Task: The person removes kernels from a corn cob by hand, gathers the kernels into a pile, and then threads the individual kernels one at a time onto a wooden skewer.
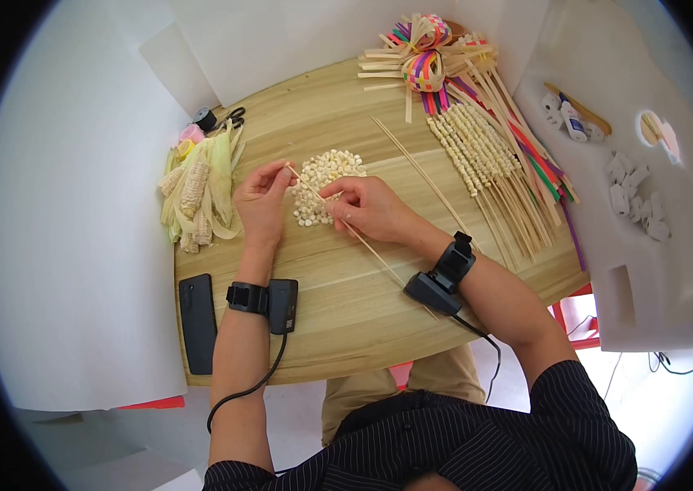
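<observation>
My right hand (pixel 369 209) is closed around a thin wooden stick (pixel 380 260), which slants from its tip at upper left down toward my right forearm. At that tip, the thumb and forefinger of my left hand (pixel 261 206) are pinched together. Whatever sits between them is too small to make out. Beneath and behind both hands lies a pile of pale corn kernels (pixel 334 166). Two bare sticks (pixel 420 170) rest on the table right of my right hand. Farther right, several sticks threaded with kernels (pixel 471 150) lie side by side, their lower ends bare.
Corn cobs with husks (pixel 194 190) lie at the left, near scissors (pixel 236 117) and a black spool (pixel 204 118). A black phone (pixel 198 321) is at the left front edge. Colourful woven strip balls (pixel 423 71) stand at the back right. White walls border the wooden table (pixel 322 295).
</observation>
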Available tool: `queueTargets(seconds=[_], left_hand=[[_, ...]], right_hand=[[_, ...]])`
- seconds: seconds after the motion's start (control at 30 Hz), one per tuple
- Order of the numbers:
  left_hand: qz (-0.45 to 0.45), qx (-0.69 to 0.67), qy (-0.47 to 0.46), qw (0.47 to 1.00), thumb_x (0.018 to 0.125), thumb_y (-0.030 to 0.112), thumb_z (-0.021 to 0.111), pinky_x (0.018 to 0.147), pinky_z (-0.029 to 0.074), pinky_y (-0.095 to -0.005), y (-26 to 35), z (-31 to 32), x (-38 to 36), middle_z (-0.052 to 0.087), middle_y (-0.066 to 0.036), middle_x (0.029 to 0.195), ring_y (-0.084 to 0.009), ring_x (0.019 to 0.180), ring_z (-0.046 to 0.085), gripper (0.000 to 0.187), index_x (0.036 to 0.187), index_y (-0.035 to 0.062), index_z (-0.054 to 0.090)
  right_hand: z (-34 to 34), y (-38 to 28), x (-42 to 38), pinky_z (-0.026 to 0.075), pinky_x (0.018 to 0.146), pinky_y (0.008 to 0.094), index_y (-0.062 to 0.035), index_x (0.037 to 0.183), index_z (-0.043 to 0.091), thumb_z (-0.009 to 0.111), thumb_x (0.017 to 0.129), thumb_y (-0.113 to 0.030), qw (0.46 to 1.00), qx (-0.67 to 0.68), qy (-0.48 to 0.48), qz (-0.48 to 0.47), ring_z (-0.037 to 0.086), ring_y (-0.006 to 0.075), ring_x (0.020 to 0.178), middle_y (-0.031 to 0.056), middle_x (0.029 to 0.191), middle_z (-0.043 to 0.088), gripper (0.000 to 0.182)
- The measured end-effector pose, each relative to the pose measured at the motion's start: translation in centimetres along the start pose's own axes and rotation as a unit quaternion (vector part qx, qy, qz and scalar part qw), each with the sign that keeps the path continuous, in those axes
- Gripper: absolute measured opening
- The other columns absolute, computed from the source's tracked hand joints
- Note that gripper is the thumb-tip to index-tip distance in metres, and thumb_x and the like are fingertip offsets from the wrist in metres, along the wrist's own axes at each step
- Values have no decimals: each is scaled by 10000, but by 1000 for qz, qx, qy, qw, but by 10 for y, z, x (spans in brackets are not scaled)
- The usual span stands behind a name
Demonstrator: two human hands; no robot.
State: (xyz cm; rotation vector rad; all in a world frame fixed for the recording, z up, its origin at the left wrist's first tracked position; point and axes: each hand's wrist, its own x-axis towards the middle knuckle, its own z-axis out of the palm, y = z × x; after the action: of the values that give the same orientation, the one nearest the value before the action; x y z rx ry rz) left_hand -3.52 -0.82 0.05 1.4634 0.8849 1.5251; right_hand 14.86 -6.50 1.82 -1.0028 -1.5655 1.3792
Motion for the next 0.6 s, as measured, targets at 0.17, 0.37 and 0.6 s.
queueTargets(seconds=[0.17,0.37,0.6], left_hand=[[13,-10,77,997,831,-5,583,735,506,-242,-2,-7,4,635,-126,942,-144,817,609,159,987,-33,580],[29,-45,203,978,823,-29,579,697,492,-213,-7,-16,10,635,-117,924,-120,775,598,139,960,-52,580],[42,-25,232,972,839,-32,547,698,498,-218,-10,-18,13,631,-121,942,-123,796,598,126,962,-45,566]], right_hand=[[0,-5,-4,417,497,197,19,1119,513,606,826,-128,999,-16,-18,-26,509,64,527,40,693,612,340],[-1,-2,-6,433,531,194,17,1127,510,613,814,-106,998,-18,-57,-23,513,62,546,21,714,598,352],[-1,-3,-6,375,470,205,-1,1069,558,592,817,-91,998,-35,-40,-19,468,45,517,-6,608,550,270]])
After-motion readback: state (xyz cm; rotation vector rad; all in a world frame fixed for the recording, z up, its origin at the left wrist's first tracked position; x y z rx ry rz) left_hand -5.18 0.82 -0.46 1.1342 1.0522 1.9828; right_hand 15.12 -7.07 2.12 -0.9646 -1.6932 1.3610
